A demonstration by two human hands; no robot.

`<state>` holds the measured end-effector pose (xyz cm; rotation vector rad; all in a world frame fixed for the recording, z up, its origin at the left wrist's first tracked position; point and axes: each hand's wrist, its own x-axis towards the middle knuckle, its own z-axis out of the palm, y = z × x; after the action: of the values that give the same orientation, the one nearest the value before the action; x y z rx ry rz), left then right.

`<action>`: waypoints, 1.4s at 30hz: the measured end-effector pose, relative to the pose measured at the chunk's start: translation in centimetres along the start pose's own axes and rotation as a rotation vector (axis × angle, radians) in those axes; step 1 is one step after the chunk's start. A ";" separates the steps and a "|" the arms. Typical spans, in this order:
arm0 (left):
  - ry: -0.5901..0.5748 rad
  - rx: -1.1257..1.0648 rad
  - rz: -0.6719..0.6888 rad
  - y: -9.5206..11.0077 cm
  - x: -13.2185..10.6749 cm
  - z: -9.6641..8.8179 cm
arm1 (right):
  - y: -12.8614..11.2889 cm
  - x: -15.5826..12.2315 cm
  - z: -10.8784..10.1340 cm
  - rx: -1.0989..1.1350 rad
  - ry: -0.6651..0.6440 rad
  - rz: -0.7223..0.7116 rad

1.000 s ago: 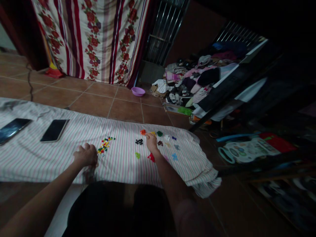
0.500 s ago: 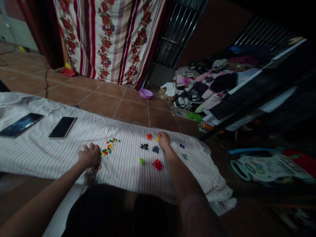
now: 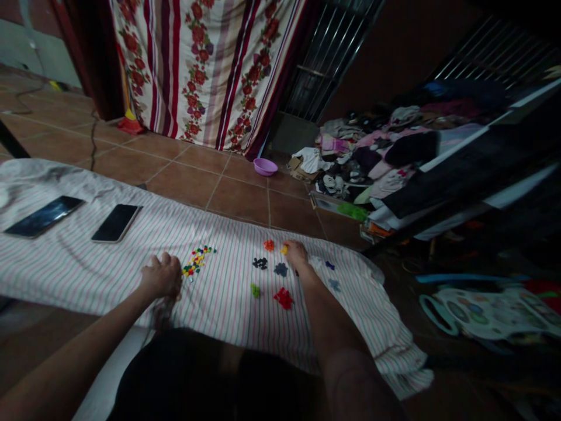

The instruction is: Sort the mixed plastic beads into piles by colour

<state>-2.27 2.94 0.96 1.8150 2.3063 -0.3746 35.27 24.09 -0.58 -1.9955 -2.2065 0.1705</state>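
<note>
My left hand rests with curled fingers at the left side of a mixed heap of small coloured pieces. Under its wrist shows something glassy and see-through, too blurred to name. My right hand reaches down at the yellow pieces, fingertips drawn together; what they pinch is hidden. Around it lie small single-colour piles: orange, black, grey, light green and red. Right of the wrist are dark blue pieces and pale blue-grey ones.
Two dark-screened phones, one farther left and one nearer, lie on the striped cloth. Beyond it, a purple basin stands on the tiled floor. A clothes heap and a pale plastic item are at right.
The whole view has shifted slightly, so things appear a little farther right. Both hands stay at about the same places on the cloth, the right one still at the yellow pieces.
</note>
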 end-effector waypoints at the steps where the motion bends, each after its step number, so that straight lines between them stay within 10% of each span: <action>1: -0.003 0.001 0.000 0.0 0.0 -0.1 | 0.0 0.0 0.0 0.001 -0.001 -0.002; 22: 0.009 -0.049 -0.006 -0.1 0.4 0.3 | -1.3 -1.0 -1.1 0.173 0.177 0.014; 33: 0.015 -0.049 -0.007 -0.2 0.4 0.4 | -14.3 -8.9 3.5 0.517 -0.040 -0.552; 42: 0.057 -0.093 -0.018 -0.2 0.7 1.1 | -19.4 -13.2 5.9 0.497 -0.030 -0.440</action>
<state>-2.67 3.25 -0.26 1.7847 2.3374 -0.2170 16.47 9.10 -3.18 -1.2339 -2.2689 0.6196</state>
